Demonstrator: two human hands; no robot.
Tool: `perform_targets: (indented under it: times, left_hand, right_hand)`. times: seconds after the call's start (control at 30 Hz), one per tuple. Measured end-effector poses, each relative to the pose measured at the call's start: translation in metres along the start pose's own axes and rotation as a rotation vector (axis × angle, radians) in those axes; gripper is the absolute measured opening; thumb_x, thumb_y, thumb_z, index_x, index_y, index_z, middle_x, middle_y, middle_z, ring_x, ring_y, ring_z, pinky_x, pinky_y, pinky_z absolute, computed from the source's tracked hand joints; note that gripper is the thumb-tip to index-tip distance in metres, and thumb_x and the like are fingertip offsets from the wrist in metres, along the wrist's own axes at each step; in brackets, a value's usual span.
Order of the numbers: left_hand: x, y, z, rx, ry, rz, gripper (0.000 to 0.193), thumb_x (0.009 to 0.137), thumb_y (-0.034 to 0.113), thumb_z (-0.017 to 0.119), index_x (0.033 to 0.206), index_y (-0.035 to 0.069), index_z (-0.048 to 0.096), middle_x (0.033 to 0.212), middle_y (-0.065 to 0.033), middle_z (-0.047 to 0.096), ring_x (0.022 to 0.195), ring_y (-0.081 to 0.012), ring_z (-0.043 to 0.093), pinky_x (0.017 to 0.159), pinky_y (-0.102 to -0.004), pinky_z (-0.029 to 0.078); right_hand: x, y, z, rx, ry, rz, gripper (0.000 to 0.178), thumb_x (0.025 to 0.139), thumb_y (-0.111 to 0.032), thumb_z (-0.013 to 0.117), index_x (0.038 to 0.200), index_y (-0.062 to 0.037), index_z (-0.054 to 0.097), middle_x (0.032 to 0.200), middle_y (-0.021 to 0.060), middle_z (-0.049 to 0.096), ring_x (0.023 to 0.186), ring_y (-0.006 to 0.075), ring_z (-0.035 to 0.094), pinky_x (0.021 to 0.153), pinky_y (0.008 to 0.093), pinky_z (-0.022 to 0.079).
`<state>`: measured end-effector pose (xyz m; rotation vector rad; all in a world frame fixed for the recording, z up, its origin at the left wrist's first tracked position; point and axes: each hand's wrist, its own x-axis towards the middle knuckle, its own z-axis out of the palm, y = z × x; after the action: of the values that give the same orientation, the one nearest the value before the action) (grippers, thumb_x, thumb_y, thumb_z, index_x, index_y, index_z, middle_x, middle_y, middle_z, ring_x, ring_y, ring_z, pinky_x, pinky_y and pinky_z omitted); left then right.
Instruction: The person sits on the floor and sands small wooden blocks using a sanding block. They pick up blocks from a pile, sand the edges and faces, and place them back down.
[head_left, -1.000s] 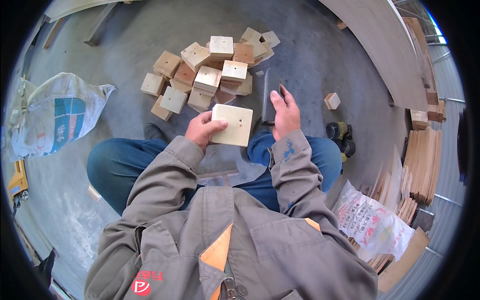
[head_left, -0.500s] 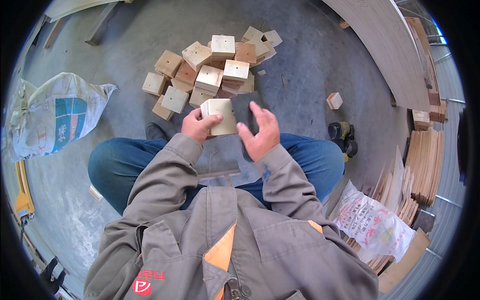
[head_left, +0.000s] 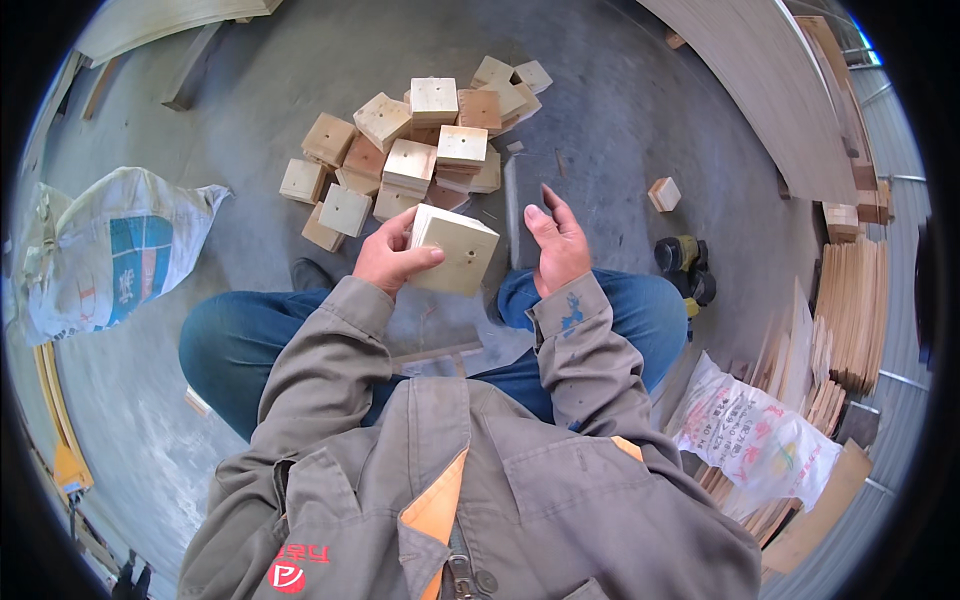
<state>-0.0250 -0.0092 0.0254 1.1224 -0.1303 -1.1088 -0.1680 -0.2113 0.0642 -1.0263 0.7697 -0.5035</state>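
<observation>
My left hand (head_left: 388, 255) is closed on the left side of a square wooden block (head_left: 455, 262), with the thumb across its upper face. The block is pale and layered, with a small hole in that face, and it is tilted. To its right, my right hand (head_left: 560, 245) grips a dark grey sheet that looks like sandpaper (head_left: 522, 185). The sheet stands clear of the block, and its far edge blends with the floor. Beyond my hands lies a heap of similar wooden blocks (head_left: 409, 163), several with a hole in the top face.
One lone block (head_left: 664, 194) lies to the right, with a yellow-and-black power tool (head_left: 680, 258) nearer me. White sacks lie at left (head_left: 125, 250) and right (head_left: 755, 430). Thin wooden strips (head_left: 850, 315) are stacked along the right wall. A large board (head_left: 760, 95) leans at the upper right.
My right hand and the dark sheet have moved right, away from the block. My left hand has turned the block, so its holed face now shows more fully.
</observation>
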Motion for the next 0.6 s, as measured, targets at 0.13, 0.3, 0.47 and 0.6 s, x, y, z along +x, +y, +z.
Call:
perform_targets:
  times: [0.13,0.3,0.47,0.6]
  left_hand:
    - [0.001,-0.004,0.000,-0.026,0.084,0.016,0.086,0.072,0.013,0.088,0.144,-0.009,0.044,0.122,-0.0198,0.067,0.112,-0.0265,0.066,0.097,-0.0380,0.054]
    - [0.011,-0.012,-0.011,-0.088,0.295,-0.019,0.074,0.077,0.013,0.084,0.139,-0.007,0.048,0.123,-0.0179,0.065,0.110,-0.0262,0.066,0.097,-0.0390,0.054]
    - [0.008,-0.014,-0.013,-0.117,0.228,-0.001,0.068,0.080,0.013,0.081,0.138,-0.007,0.050,0.122,-0.0154,0.065,0.112,-0.0255,0.065,0.099,-0.0388,0.053]
    - [0.011,-0.020,-0.017,-0.240,0.218,0.056,0.071,0.083,0.011,0.081,0.143,-0.005,0.047,0.130,-0.0166,0.063,0.117,-0.0277,0.063,0.103,-0.0420,0.052]
  right_hand:
    - [-0.010,-0.008,0.007,-0.009,-0.147,0.084,0.055,0.098,-0.006,0.066,0.149,0.0024,0.046,0.116,0.0092,0.070,0.103,0.0121,0.064,0.093,0.0270,0.053]
    - [-0.010,-0.001,0.002,-0.054,-0.238,0.188,0.056,0.098,-0.008,0.066,0.150,0.0004,0.047,0.118,0.0108,0.069,0.104,0.0141,0.065,0.095,0.0289,0.053]
    - [-0.009,0.003,-0.003,-0.113,-0.285,0.195,0.060,0.097,-0.014,0.069,0.151,-0.0008,0.047,0.121,0.0119,0.067,0.108,0.0148,0.063,0.099,0.0301,0.051]
    - [-0.011,-0.002,0.000,-0.105,-0.329,0.179,0.063,0.097,-0.014,0.070,0.153,-0.0008,0.044,0.126,0.0125,0.065,0.113,0.0153,0.061,0.101,0.0303,0.050]
